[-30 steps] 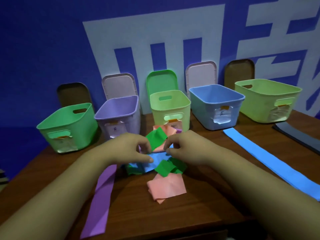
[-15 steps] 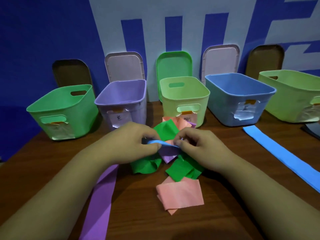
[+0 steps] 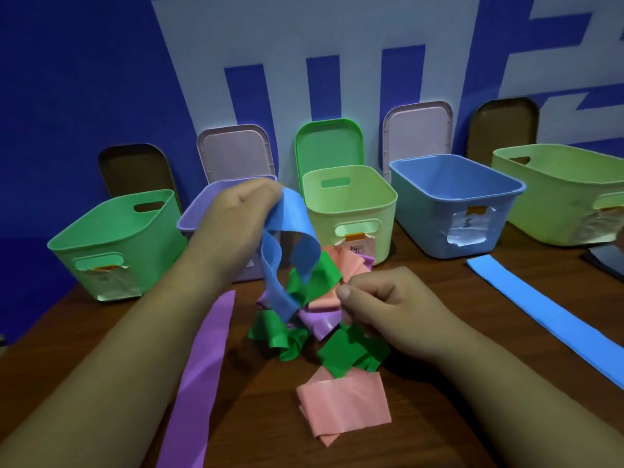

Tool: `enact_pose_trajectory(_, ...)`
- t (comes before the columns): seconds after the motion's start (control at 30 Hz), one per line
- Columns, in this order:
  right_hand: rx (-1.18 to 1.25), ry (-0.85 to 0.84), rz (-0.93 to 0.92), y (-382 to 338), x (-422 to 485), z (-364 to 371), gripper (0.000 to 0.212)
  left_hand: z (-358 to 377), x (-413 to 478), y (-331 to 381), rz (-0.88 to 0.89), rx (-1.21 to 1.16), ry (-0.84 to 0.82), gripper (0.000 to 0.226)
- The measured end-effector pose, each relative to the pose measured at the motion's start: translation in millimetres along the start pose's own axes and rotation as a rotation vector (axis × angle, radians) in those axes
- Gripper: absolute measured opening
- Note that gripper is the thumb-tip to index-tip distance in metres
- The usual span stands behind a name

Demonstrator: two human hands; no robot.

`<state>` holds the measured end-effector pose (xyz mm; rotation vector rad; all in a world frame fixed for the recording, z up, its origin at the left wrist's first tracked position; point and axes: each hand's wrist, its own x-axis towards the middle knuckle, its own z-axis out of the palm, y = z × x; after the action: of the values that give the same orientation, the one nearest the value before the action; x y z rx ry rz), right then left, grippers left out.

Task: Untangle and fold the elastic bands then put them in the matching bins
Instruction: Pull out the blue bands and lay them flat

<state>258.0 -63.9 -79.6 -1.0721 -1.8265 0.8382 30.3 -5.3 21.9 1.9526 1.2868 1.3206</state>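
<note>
A tangle of elastic bands (image 3: 320, 319) in green, pink and purple lies on the wooden table (image 3: 472, 383). My left hand (image 3: 239, 217) is raised above it and grips the top of a blue band (image 3: 290, 238), which loops down into the tangle. My right hand (image 3: 381, 305) sits low at the pile's right side and pinches the pink band (image 3: 324, 298) between thumb and fingers. Five bins stand in a row behind: green (image 3: 111, 244), purple (image 3: 192, 217), pale green (image 3: 351, 211), blue (image 3: 452, 204), pale green (image 3: 567, 194).
A flat purple band (image 3: 202, 373) lies at the left. A long blue band (image 3: 553, 319) stretches along the right. A folded pink piece (image 3: 344, 407) rests near me. Lids (image 3: 329, 143) lean on the blue wall behind the bins. A dark band (image 3: 607, 261) lies far right.
My left hand has lifted the blue band up out of the tangle, from table level to above the purple bin's rim. My right hand stayed low on the pile.
</note>
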Motion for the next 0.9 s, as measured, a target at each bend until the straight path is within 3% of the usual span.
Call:
enact_pose_trajectory(0.1,0.215,-0.076,0.085,-6.2,-0.6,2.1,0.041,9.6,-7.3,0.2,0.059,0.05,-0.044,0.026)
enact_pose_trajectory(0.3,0.416,-0.111,0.17,-2.1,7.9,10.3,0.046,32.5,-30.5,-35.6,0.311,0.152,-0.385,0.023)
enact_pose_trajectory(0.6,0.337,-0.101,0.217,6.7,11.6,16.7,0.036,36.7,-40.7,-51.0,0.106,-0.071,-0.454,0.035)
enact_pose_trajectory(0.9,0.278,-0.089,0.273,-5.0,10.1,13.1,0.041,34.8,-47.4,-44.6,0.068,-0.044,-0.435,0.031)
